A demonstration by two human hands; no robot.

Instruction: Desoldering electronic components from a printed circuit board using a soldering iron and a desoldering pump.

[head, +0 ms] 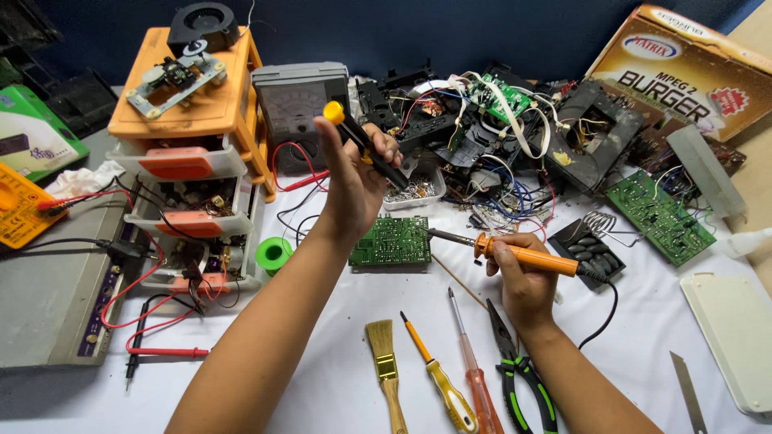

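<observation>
Soldering iron (527,257) pinched in right hand (523,281) grip; left hand (354,181) grip clamps desoldering pump (366,145) above circuit board (392,240).

On the desk (338,354) I count three green circuit boards: one (391,241) just ahead of my hands, one (659,215) far right, one (498,96) up in the wire pile. I see two screwdrivers, a yellow-handled one (438,378) and a red-handled one (473,371), beside one brush (384,366) and one pair of green-and-black pliers (519,366). There are two meters: a grey one (299,100) and a yellow one (20,205). I count one soldering iron (515,253), one black-and-yellow desoldering pump (362,141), one green solder spool (273,254), one orange drawer unit (189,112), one black fan (203,24) and one cardboard box (683,64).
</observation>
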